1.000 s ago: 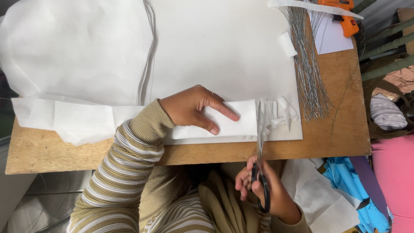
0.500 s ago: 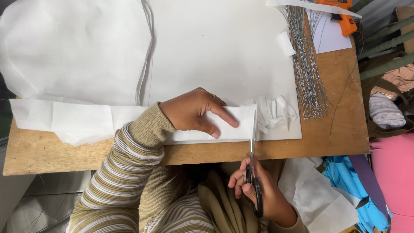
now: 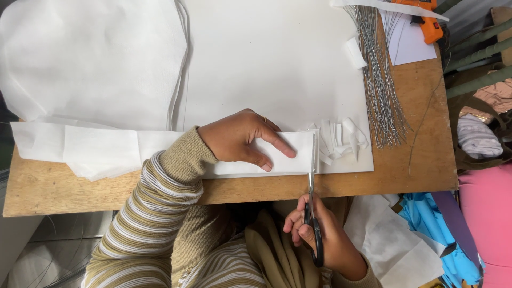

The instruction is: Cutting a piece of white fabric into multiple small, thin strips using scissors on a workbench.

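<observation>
My left hand (image 3: 242, 140) lies flat on a folded strip of white paper (image 3: 106, 152), pressing it to the wooden table (image 3: 416, 165), fingers pointing right. My right hand (image 3: 320, 237) holds black-handled scissors (image 3: 312, 197) below the table's near edge. The blades point away from me and sit across the strip's right end, just right of my left fingertips. Several cut white paper strips (image 3: 341, 140) are piled right beside the blades.
Large white sheets (image 3: 256, 58) cover most of the table. A bundle of thin grey wires (image 3: 381, 90) lies at the right. An orange glue gun (image 3: 424, 18) rests at the far right corner. White, blue and pink material (image 3: 426, 229) lies below the table's right side.
The scissors have closed along the strip's end and shifted slightly left. My left hand has slid a little right along the strip.
</observation>
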